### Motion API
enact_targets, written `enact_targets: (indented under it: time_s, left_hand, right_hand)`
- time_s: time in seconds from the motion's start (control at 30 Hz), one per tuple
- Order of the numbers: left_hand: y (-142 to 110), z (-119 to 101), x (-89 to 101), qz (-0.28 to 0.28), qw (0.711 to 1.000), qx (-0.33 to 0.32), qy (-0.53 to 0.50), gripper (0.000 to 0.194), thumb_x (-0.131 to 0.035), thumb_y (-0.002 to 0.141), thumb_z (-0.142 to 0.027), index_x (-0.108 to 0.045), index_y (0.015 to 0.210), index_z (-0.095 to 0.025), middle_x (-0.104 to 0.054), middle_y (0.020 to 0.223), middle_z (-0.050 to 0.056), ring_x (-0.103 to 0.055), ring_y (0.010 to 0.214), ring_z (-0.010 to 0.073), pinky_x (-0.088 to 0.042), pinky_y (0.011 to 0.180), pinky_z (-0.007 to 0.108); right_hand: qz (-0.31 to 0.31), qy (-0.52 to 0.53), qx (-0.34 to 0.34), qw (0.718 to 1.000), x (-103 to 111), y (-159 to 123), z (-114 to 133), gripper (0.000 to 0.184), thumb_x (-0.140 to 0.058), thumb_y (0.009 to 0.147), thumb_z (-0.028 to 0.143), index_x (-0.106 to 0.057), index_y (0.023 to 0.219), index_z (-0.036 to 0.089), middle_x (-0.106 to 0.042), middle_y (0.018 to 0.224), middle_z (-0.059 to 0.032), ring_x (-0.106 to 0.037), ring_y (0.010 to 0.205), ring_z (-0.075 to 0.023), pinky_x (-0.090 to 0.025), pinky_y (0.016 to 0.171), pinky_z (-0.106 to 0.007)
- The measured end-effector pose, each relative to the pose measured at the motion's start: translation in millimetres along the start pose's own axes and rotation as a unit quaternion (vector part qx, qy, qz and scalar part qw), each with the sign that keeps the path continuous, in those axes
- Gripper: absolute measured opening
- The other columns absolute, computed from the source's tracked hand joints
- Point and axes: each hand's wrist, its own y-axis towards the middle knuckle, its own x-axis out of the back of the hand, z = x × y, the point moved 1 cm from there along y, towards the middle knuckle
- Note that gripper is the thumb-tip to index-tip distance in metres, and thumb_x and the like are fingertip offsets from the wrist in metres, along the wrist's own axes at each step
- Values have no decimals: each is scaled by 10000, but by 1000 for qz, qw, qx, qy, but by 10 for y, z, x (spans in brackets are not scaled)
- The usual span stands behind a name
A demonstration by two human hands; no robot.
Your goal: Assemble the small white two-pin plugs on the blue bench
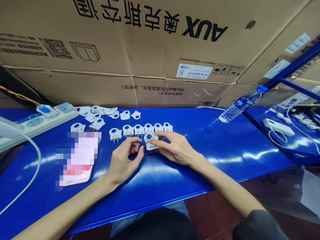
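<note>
A small white plug-in piece with a round hole and metal prongs (152, 145) is held at its right side by the fingers of my right hand (180, 149). A small red point shows just below its prongs. My left hand (122, 161) is to the left of this piece, thumb and index finger apart, with nothing seen between them. Beyond both hands, several similar white plug pieces (115, 134) stand in a row on the blue table (160, 186). More white pieces (125, 115) lie loosely farther back on the left.
A phone with a blurred screen (83, 156) lies left of my left hand. Behind it is a white power strip (37, 121) with a cable. A water bottle (241, 105) leans at the back right, near a blue metal frame (297, 66). A large cardboard box (150, 50) forms the back.
</note>
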Motion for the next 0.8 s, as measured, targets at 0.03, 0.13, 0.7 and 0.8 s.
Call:
enact_targets:
  time_s: [0.03, 0.13, 0.7, 0.8]
  left_hand:
    - [-1, 1, -2, -3, 1000, -2, 0, 158, -602, 951, -226, -568, 1104, -211, -533, 714, -61, -526, 594, 95, -468, 585, 227]
    - [3, -8, -1, -7, 1000, -13, 5, 170, -604, 948, -214, -556, 1111, -211, -535, 717, -63, -538, 595, 92, -473, 583, 218]
    - [-13, 7, -3, 52, 997, -36, 48, 143, -551, 982, -208, -585, 1119, -192, -577, 807, -8, -570, 732, 136, -498, 693, 279]
    - [-11, 0, -8, 62, 995, -49, 60, 137, -539, 989, -208, -592, 1113, -188, -587, 820, 3, -589, 766, 151, -498, 700, 289]
  right_hand:
    - [2, 0, -2, 1000, 1, -3, -1, 290, -519, 1054, 242, -663, 1306, 242, -684, 1343, -106, -681, 1166, -210, -593, 932, -346]
    - [9, -2, -5, 1000, 5, -10, -3, 308, -522, 1056, 243, -666, 1327, 263, -669, 1367, -105, -674, 1184, -215, -590, 945, -346]
    - [3, 3, -143, 990, 132, -42, -323, 494, -484, 1041, 208, -463, 1529, 283, -594, 1471, -97, -590, 1334, -246, -530, 1097, -428]
    - [20, -19, -199, 980, 181, -91, -517, 513, -466, 1043, 240, -416, 1552, 258, -589, 1473, -100, -582, 1338, -272, -538, 1084, -457]
